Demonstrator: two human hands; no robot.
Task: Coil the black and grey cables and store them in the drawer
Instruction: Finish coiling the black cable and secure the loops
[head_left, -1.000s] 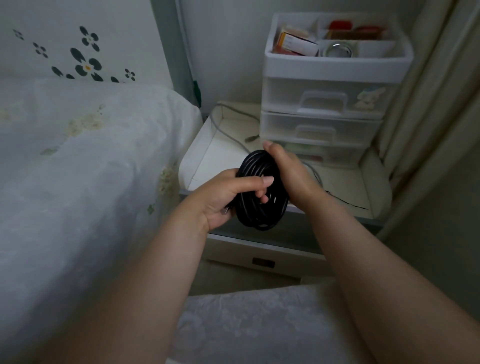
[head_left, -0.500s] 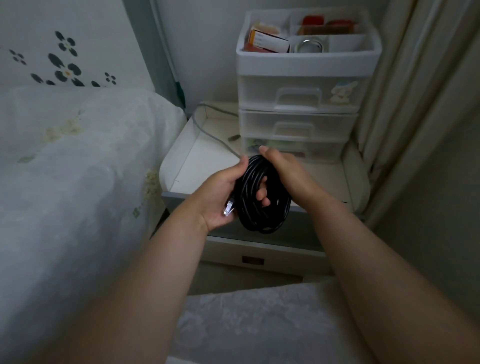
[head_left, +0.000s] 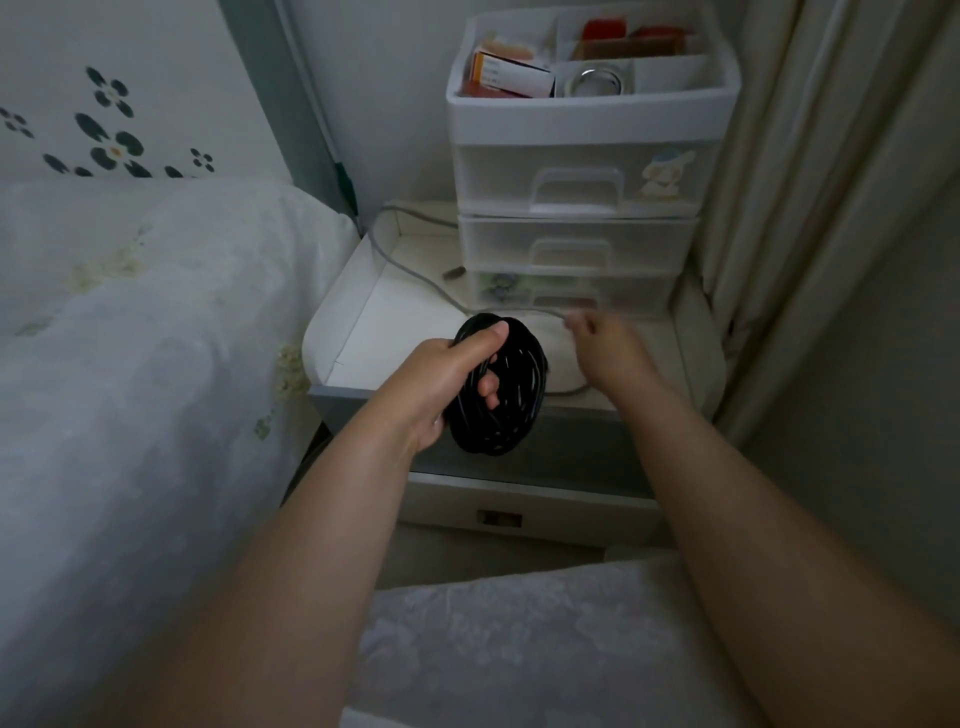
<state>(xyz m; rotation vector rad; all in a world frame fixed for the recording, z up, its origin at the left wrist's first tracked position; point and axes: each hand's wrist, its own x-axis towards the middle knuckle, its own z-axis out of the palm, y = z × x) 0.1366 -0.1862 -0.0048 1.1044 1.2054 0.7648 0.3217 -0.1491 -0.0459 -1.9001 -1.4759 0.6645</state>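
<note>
Nightstand (head_left: 363, 332): grey cable (head_left: 415, 275) loose; left hand (head_left: 441, 379) grips black coil (head_left: 514, 395).

Both forearms and hands (head_left: 441, 379) are bare, no sleeves, rings or watch.

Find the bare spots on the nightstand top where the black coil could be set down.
Free: the white patch between the nightstand's left rim and the grey cable. Crowded: the back right, filled by the drawer unit, and the front right, where the cable loops beneath the right hand.
</note>
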